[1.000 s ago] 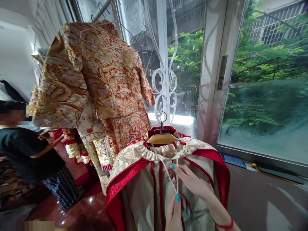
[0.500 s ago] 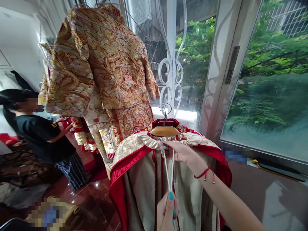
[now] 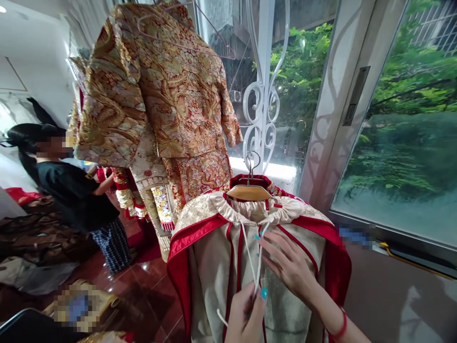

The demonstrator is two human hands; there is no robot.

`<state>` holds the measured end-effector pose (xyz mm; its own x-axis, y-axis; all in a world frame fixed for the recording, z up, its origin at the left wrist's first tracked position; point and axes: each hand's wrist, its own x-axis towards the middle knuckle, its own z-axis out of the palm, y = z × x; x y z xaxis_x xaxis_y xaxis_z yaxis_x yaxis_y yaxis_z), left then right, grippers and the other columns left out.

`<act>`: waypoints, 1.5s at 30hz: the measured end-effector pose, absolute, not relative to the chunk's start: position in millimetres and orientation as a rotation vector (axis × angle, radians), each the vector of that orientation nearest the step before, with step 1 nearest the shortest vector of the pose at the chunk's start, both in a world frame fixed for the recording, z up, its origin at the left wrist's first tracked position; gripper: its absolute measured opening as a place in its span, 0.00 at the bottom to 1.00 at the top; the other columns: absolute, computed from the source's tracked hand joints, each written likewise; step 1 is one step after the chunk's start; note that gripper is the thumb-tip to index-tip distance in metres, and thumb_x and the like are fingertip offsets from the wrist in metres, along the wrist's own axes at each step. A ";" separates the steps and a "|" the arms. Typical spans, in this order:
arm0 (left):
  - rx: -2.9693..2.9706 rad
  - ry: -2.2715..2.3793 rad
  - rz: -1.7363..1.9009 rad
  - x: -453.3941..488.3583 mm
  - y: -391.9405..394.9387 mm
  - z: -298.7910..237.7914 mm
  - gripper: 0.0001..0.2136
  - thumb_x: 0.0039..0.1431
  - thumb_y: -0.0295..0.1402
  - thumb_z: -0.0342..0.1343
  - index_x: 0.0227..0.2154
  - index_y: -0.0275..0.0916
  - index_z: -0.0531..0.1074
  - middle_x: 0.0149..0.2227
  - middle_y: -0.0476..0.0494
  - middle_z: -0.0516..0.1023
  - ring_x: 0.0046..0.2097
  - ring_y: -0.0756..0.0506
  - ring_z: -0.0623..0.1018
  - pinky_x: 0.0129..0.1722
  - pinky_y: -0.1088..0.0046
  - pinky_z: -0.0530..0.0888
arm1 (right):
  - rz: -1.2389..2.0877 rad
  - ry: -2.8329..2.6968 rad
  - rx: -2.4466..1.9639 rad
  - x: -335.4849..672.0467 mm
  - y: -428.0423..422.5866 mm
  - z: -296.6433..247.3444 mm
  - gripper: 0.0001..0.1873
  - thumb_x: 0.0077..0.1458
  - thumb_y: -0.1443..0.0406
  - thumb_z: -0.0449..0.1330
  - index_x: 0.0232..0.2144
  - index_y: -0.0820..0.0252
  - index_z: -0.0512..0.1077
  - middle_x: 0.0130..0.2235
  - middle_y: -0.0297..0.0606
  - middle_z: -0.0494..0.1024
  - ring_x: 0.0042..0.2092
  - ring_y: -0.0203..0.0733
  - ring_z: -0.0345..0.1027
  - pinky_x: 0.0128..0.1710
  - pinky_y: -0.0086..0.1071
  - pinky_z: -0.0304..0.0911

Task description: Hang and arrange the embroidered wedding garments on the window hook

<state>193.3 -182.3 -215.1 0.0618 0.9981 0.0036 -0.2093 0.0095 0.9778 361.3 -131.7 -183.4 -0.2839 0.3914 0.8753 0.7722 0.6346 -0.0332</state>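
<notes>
A cream and red garment (image 3: 285, 295) hangs in front of me on a wooden hanger (image 3: 249, 192). Its satin neckline is gathered, and two pale drawstring cords (image 3: 247, 247) come down from it. Low at the front, my left hand (image 3: 244, 312) pinches both cords together between thumb and fingers; a loose cord end shows at its left. My right hand (image 3: 294, 267), with a red bracelet at the wrist, is higher and to the right. Its fingertips close around the right cord just below the neckline.
Ornate gold and red jackets (image 3: 185, 105) hang at the left. Beyond them a person in a black shirt (image 3: 71, 190) stands with arms forward. White scrolled metalwork (image 3: 262, 109) and a window (image 3: 396, 143) are behind. A gold-coloured item (image 3: 102, 305) lies lower left.
My right hand has moved from the gathered neckline down and rightward onto the right cord. The neckline opening now shows more. My left hand still pinches the cords; the view has shifted slightly.
</notes>
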 end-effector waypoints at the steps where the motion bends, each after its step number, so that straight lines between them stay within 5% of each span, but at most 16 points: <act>1: 1.141 1.000 1.220 195.9 -182.1 -209.8 0.23 0.48 0.57 0.61 0.23 0.39 0.71 0.22 0.52 0.61 0.27 0.50 0.62 0.28 0.74 0.63 | -0.621 -1.901 -0.916 355.0 -124.9 -187.6 0.21 0.61 0.70 0.55 0.56 0.54 0.68 0.47 0.45 0.76 0.52 0.48 0.68 0.51 0.41 0.70; 6: 1.298 0.894 1.024 204.9 -172.9 -193.9 0.27 0.56 0.61 0.49 0.20 0.41 0.58 0.21 0.55 0.51 0.25 0.51 0.52 0.25 0.71 0.53 | -0.878 -1.723 -0.997 329.6 -99.8 -199.2 0.22 0.60 0.69 0.57 0.56 0.49 0.69 0.46 0.45 0.68 0.52 0.50 0.63 0.56 0.51 0.61; 10: 1.325 0.805 1.034 209.9 -168.6 -193.2 0.27 0.57 0.61 0.46 0.20 0.41 0.57 0.20 0.55 0.52 0.24 0.51 0.52 0.24 0.71 0.51 | -0.925 -1.640 -0.993 323.1 -92.1 -191.9 0.20 0.61 0.68 0.55 0.53 0.44 0.72 0.44 0.42 0.68 0.50 0.49 0.61 0.59 0.53 0.51; 17: 1.299 0.841 1.050 187.9 -165.9 -176.9 0.26 0.60 0.58 0.45 0.21 0.39 0.65 0.19 0.51 0.63 0.23 0.50 0.63 0.25 0.74 0.59 | -0.775 -1.867 -0.820 333.8 -83.6 -179.0 0.24 0.63 0.71 0.46 0.59 0.58 0.66 0.33 0.37 0.77 0.40 0.43 0.69 0.58 0.44 0.47; 21: 1.521 0.975 1.138 161.3 -152.3 -164.1 0.22 0.63 0.51 0.48 0.31 0.38 0.78 0.30 0.43 0.76 0.35 0.44 0.72 0.39 0.72 0.68 | -0.758 -2.028 -0.745 348.4 -86.5 -176.2 0.24 0.65 0.71 0.47 0.61 0.58 0.63 0.32 0.33 0.77 0.37 0.38 0.71 0.59 0.41 0.45; 25: 1.808 1.028 1.161 142.6 -134.2 -155.0 0.18 0.65 0.44 0.48 0.38 0.40 0.80 0.43 0.39 0.78 0.44 0.40 0.74 0.48 0.67 0.69 | -0.722 -2.107 -0.721 358.1 -88.5 -172.7 0.24 0.65 0.72 0.47 0.60 0.53 0.64 0.33 0.31 0.78 0.37 0.35 0.71 0.60 0.41 0.46; 33: 2.205 0.912 1.281 153.9 -90.3 -145.5 0.19 0.67 0.36 0.46 0.58 0.42 0.67 0.60 0.39 0.68 0.62 0.41 0.64 0.64 0.59 0.57 | -0.280 -1.982 -0.640 353.6 -88.3 -148.7 0.13 0.66 0.69 0.49 0.41 0.53 0.73 0.31 0.32 0.77 0.33 0.37 0.70 0.49 0.42 0.59; 39: 2.467 0.833 1.062 174.8 -60.6 -108.7 0.17 0.68 0.34 0.43 0.49 0.41 0.75 0.39 0.40 0.74 0.46 0.41 0.70 0.49 0.62 0.67 | -0.720 -2.094 -0.575 366.0 -92.0 -125.3 0.13 0.64 0.74 0.52 0.39 0.55 0.75 0.33 0.33 0.79 0.34 0.35 0.70 0.46 0.37 0.64; 45: 2.477 0.715 0.704 182.3 -45.7 -83.7 0.16 0.61 0.29 0.45 0.40 0.41 0.80 0.35 0.44 0.74 0.40 0.43 0.71 0.47 0.65 0.68 | -0.961 -2.031 -0.571 377.6 -96.1 -128.6 0.16 0.65 0.73 0.50 0.39 0.51 0.75 0.37 0.31 0.83 0.39 0.35 0.75 0.46 0.37 0.65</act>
